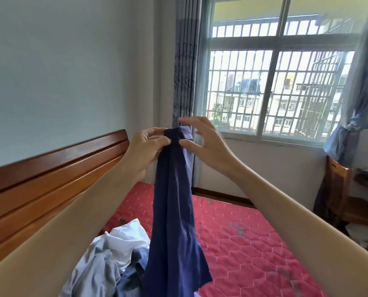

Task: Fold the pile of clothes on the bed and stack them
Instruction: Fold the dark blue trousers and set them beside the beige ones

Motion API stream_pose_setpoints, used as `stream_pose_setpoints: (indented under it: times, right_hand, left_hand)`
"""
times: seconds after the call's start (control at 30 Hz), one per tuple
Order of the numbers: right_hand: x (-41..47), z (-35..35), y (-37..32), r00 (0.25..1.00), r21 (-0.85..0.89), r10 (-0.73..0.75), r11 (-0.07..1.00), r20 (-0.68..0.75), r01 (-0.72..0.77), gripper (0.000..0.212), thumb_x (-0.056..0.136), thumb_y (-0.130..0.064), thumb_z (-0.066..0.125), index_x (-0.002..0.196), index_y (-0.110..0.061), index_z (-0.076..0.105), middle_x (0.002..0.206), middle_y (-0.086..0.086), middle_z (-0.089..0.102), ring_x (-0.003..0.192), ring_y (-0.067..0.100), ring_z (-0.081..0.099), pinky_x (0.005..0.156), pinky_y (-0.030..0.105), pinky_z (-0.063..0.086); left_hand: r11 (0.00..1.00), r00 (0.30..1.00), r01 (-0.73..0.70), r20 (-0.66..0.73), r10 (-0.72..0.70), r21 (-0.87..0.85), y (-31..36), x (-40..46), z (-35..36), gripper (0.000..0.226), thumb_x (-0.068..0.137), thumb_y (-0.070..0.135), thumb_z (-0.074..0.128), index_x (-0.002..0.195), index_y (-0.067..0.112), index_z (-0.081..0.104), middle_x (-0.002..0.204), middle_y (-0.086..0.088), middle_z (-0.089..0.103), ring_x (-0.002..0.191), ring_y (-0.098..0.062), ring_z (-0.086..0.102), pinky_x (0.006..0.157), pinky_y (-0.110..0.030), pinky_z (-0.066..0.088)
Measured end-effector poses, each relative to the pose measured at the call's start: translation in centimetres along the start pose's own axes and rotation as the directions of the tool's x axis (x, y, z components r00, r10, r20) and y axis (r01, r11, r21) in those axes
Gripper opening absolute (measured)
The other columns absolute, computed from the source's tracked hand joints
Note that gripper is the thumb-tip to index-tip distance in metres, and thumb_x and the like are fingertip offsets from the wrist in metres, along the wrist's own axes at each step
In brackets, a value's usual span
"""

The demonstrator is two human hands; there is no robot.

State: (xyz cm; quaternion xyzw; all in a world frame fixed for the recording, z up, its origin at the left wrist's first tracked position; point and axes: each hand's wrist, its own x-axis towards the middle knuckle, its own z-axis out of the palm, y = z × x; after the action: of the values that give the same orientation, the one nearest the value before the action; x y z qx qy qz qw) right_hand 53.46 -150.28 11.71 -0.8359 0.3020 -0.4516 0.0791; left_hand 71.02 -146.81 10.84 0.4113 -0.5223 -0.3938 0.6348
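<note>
pale walls and a barred sliding window (273, 82) frame the red quilted bed cover (243, 232), the landmark for everything else. over the cover, near its headboard side, the left hand (144, 146) pinches the top edge of a long dark navy cloth garment (174, 206), thumb and fingers curled onto the bunched fabric, so the cloth hangs straight down and its own weight pulls it out of a tangle. the right hand (206, 142) hovers just beside that same top edge with fingers spread and holding nothing; it seems placed to catch a second corner, which would let the piece be opened flat for folding. the garment's lower end drops toward the cover's near edge, where a rumpled pile of white and light blue clothes (112, 254) lies unfolded on the cover. no folded stack shows on the cover, so the task looks to be at an early stage. a polished brown wooden headboard (50, 179) borders the cover's left side.
</note>
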Motion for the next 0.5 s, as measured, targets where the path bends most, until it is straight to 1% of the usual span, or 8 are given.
stream_pose_setpoints:
  times: [0.07, 0.1, 0.17, 0.2, 0.27, 0.33, 0.43, 0.5]
  right_hand:
    - [1.1, -1.0, -0.3, 0.994, 0.006, 0.012, 1.000, 0.107, -0.013, 0.067, 0.083, -0.034, 0.073, 0.142, -0.029, 0.042, 0.141, -0.007, 0.044, 0.128, 0.006, 0.040, 0.107, 0.026, 0.034]
    - [1.6, -1.4, -0.4, 0.976, 0.029, 0.040, 0.998, 0.212, -0.048, 0.065, 0.082, -0.035, 0.074, 0.140, -0.028, 0.045, 0.136, -0.007, 0.049, 0.124, 0.004, 0.045, 0.104, 0.023, 0.036]
    - [2.4, -1.8, -0.7, 0.911, 0.007, 0.111, 0.992, 0.398, -0.124, 0.040, 0.083, -0.033, 0.075, 0.116, -0.014, 0.064, 0.102, -0.002, 0.064, 0.094, 0.007, 0.059, 0.083, 0.026, 0.045]
    - [2.6, -1.8, -0.8, 0.897, -0.008, 0.126, 0.991, 0.425, -0.136, 0.034, 0.082, -0.032, 0.075, 0.101, -0.005, 0.067, 0.085, 0.004, 0.062, 0.078, 0.012, 0.057, 0.073, 0.030, 0.043]
    - [2.8, -1.6, -0.6, 0.910, 0.000, 0.113, 0.992, 0.400, -0.123, 0.037, 0.080, -0.031, 0.077, 0.086, 0.004, 0.066, 0.070, 0.014, 0.053, 0.067, 0.018, 0.049, 0.065, 0.032, 0.035]
    - [2.6, -1.4, -0.8, 0.930, 0.025, 0.075, 0.996, 0.360, -0.090, 0.031, 0.079, -0.030, 0.079, 0.082, 0.000, 0.069, 0.071, 0.023, 0.057, 0.066, 0.020, 0.052, 0.065, 0.032, 0.037]
    - [2.6, -1.8, -0.8, 0.950, 0.049, 0.053, 0.996, 0.308, -0.072, 0.013, 0.078, -0.026, 0.079, 0.077, -0.015, 0.073, 0.067, 0.007, 0.066, 0.065, 0.013, 0.059, 0.062, 0.027, 0.044]
    - [2.6, -2.4, -0.3, 0.967, 0.093, 0.049, 0.993, 0.251, -0.074, 0.009, 0.078, -0.022, 0.079, 0.076, -0.017, 0.072, 0.064, -0.007, 0.066, 0.061, 0.004, 0.060, 0.057, 0.019, 0.045]
  left_hand:
    - [0.992, 0.993, -0.092, 0.083, 0.084, 0.090, 0.0, -0.5, -0.1, 0.024, 0.086, 0.001, 0.064, 0.101, 0.018, 0.068, 0.090, -0.001, 0.076, 0.091, -0.019, 0.071, 0.072, -0.025, 0.055]
    - [0.982, 0.983, -0.146, 0.126, 0.130, 0.122, 0.1, -0.8, 0.0, 0.024, 0.086, 0.001, 0.065, 0.100, 0.021, 0.068, 0.090, 0.002, 0.076, 0.089, -0.015, 0.072, 0.070, -0.021, 0.055]
    - [0.960, 0.962, -0.240, 0.166, 0.215, 0.147, 0.3, -1.2, 0.1, 0.027, 0.085, -0.002, 0.065, 0.097, 0.022, 0.068, 0.085, 0.008, 0.076, 0.083, -0.007, 0.071, 0.067, -0.015, 0.053]
    - [0.947, 0.953, -0.278, 0.172, 0.251, 0.163, 0.3, -1.5, 0.2, 0.029, 0.085, -0.004, 0.064, 0.095, 0.023, 0.068, 0.082, 0.010, 0.075, 0.080, -0.004, 0.070, 0.066, -0.012, 0.051]
    - [0.911, 0.934, -0.344, 0.184, 0.307, 0.227, 0.3, -1.8, 0.0, 0.032, 0.086, -0.003, 0.063, 0.096, 0.027, 0.066, 0.083, 0.013, 0.074, 0.080, 0.001, 0.068, 0.067, -0.009, 0.049]
    - [0.884, 0.921, -0.380, 0.205, 0.333, 0.274, 0.0, -2.1, -0.3, 0.031, 0.090, 0.004, 0.062, 0.103, 0.033, 0.060, 0.096, 0.012, 0.070, 0.083, 0.002, 0.065, 0.068, -0.010, 0.049]
    - [0.918, 0.947, -0.290, 0.217, 0.235, 0.272, -1.2, -2.3, -1.2, 0.032, 0.092, 0.018, 0.063, 0.115, 0.036, 0.052, 0.108, 0.009, 0.060, 0.081, 0.001, 0.064, 0.067, -0.013, 0.050]
    - [0.960, 0.959, -0.153, 0.268, 0.087, 0.235, -2.3, -2.5, -2.2, 0.031, 0.089, 0.024, 0.067, 0.117, 0.030, 0.055, 0.107, 0.004, 0.066, 0.091, -0.005, 0.067, 0.070, -0.014, 0.051]
